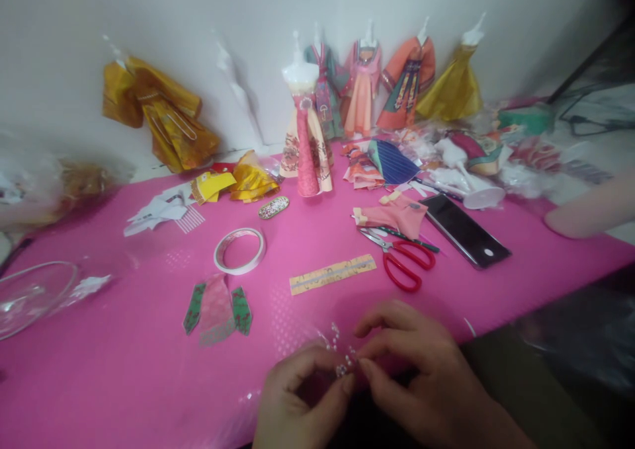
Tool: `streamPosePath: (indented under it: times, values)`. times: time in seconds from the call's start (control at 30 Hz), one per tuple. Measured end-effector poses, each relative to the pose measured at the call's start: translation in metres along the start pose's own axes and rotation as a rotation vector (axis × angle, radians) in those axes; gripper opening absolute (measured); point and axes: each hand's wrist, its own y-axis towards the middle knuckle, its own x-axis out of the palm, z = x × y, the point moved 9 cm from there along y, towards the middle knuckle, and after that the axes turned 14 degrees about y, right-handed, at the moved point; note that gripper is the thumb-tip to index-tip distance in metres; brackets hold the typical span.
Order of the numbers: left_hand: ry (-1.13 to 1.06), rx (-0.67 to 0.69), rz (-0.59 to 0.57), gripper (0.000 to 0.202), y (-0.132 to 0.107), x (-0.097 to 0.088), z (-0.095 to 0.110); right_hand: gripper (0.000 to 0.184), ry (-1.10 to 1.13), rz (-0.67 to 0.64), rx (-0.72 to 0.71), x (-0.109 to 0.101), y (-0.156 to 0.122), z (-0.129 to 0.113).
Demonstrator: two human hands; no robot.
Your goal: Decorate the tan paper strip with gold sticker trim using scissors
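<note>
Near the table's front edge, my left hand [307, 396] pinches a small beaded ornament [341, 370] between thumb and forefinger. It has a sparkling cluster and a short strand of white beads. Close beside it, my right hand [421, 376] has thumb and index finger pressed together at the ornament's right side, the other fingers curled loosely. What exactly lies between those right fingertips is too small to make out. Ahead of my hands lie a patterned cream strip [333, 274] and red-handled scissors [409, 264]. Pink and green fabric pieces [217, 303] rest to the left.
A tape roll [240, 250], an oval patterned case [273, 207] and a phone [469, 231] lie on the pink table [124, 356]. A doll form in a pink dress [307, 145] stands at the back, other dressed forms behind it. Another person's arm [590, 211] rests at right.
</note>
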Motion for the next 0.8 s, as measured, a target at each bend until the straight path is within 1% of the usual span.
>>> streamPosePath:
  times: [0.1, 0.17, 0.23, 0.43, 0.57, 0.7, 0.8]
  values:
    - [-0.025, 0.027, 0.027, 0.005, 0.001, -0.003, 0.004, 0.017, 0.012, -0.034, 0.029, 0.001, 0.0, 0.002]
    - [-0.027, 0.043, 0.051, 0.004, 0.002, -0.005, 0.007, 0.019, 0.005, -0.032, 0.011, 0.0, 0.001, -0.001]
    - [-0.023, 0.051, 0.049, 0.005, 0.003, -0.006, 0.008, 0.019, -0.019, -0.025, -0.01, -0.001, 0.001, -0.003]
    - [-0.103, -0.008, 0.016, 0.003, 0.001, -0.001, -0.002, 0.019, -0.117, -0.033, -0.061, 0.0, 0.0, -0.009]
    - [-0.165, -0.057, -0.001, 0.004, -0.001, 0.002, -0.008, 0.02, -0.105, -0.035, -0.065, 0.0, 0.001, -0.012]
    - [-0.187, -0.067, 0.01, 0.004, 0.0, 0.002, -0.008, 0.023, -0.065, -0.029, -0.031, -0.001, 0.002, -0.011]
    - [-0.17, -0.031, 0.023, 0.005, 0.002, 0.0, -0.003, 0.02, -0.064, -0.024, -0.031, -0.002, 0.002, -0.011]
